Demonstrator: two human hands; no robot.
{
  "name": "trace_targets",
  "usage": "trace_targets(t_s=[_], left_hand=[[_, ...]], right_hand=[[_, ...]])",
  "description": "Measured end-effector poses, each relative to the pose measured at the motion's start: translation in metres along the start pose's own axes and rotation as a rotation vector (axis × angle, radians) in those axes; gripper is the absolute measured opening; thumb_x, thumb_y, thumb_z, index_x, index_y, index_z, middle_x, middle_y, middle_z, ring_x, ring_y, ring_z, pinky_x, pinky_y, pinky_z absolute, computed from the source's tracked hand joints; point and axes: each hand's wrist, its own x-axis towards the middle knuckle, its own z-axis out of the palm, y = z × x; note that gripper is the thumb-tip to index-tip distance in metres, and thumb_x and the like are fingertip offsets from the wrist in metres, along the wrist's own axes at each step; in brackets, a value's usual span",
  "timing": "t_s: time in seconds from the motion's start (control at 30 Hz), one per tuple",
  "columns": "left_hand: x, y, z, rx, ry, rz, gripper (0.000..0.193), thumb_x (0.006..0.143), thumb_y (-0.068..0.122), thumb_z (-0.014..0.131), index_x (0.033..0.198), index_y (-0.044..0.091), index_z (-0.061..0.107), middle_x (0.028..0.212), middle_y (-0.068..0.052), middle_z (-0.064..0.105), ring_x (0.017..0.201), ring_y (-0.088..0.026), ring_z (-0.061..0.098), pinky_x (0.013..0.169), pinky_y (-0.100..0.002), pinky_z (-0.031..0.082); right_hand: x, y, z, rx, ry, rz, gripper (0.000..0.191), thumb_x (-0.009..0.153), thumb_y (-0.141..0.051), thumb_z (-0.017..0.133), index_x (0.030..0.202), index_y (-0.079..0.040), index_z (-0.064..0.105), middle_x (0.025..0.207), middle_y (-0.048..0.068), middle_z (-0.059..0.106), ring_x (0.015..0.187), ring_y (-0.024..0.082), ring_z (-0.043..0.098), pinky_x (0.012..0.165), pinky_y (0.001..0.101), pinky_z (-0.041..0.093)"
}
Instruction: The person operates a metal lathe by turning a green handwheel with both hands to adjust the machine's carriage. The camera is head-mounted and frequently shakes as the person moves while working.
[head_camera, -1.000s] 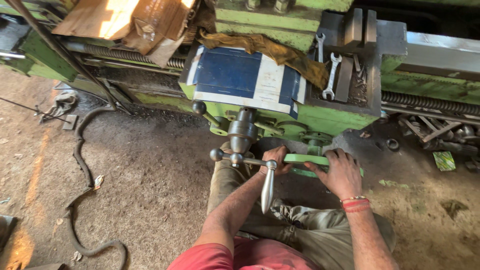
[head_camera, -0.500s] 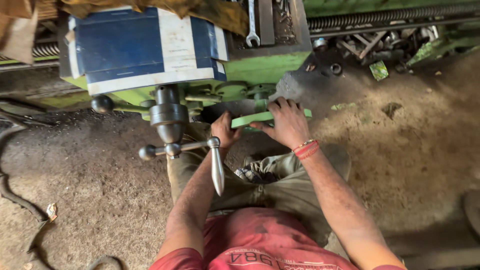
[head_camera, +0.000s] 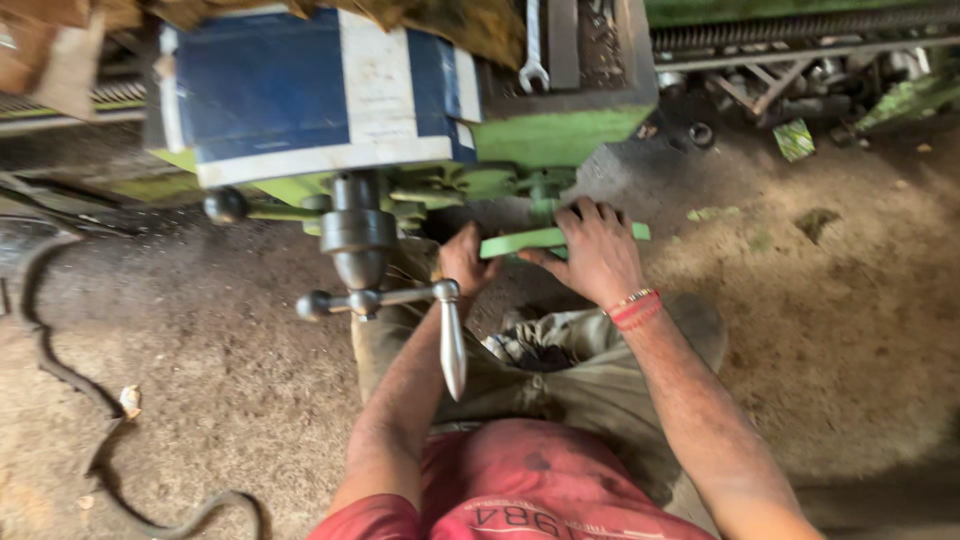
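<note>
I look down at a green lathe (head_camera: 560, 135) with a blue and white box (head_camera: 320, 90) on top. A flat green lever (head_camera: 520, 241) sticks out of the machine's front. My right hand (head_camera: 595, 250), with a red thread band at the wrist, lies over that lever with fingers curled on it. My left hand (head_camera: 465, 262) grips the lever's left end from below. A steel crank handle (head_camera: 452, 345) on a round hub (head_camera: 355, 240) hangs just in front of my left forearm.
A spanner (head_camera: 533, 45) rests on the machine's top beside brown cloth (head_camera: 450, 25). A dark cable (head_camera: 60, 370) snakes over the dusty floor at left. A green scrap (head_camera: 795, 140) lies on the floor at right. My knees fill the space below the lever.
The view has shifted right and closer, so the machine sits further left. Both hands stay on the green lever, the right hand's fingers now spread further over it.
</note>
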Motion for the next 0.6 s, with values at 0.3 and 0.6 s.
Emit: trace_targets(t_s=[0.3, 0.6], left_hand=[[0.004, 0.003, -0.005, -0.050, 0.049, 0.068, 0.044, 0.072, 0.023, 0.079, 0.099, -0.001, 0.053, 0.086, -0.020, 0.061, 0.076, -0.044, 0.064, 0.067, -0.050, 0.053], [0.002, 0.002, -0.008, -0.092, 0.016, 0.009, 0.039, 0.073, 0.023, 0.078, 0.095, 0.003, 0.052, 0.087, -0.019, 0.059, 0.079, -0.044, 0.062, 0.067, -0.051, 0.050]], right_hand=[[0.029, -0.013, 0.002, -0.044, -0.097, -0.228, 0.067, 0.077, -0.072, 0.070, 0.100, -0.009, 0.074, 0.090, 0.013, 0.068, 0.083, 0.031, 0.070, 0.076, 0.0445, 0.056], [0.050, -0.026, 0.003, -0.059, -0.373, -0.199, 0.066, 0.081, -0.077, 0.063, 0.087, -0.012, 0.072, 0.066, 0.012, 0.071, 0.066, 0.033, 0.072, 0.056, 0.0457, 0.057]])
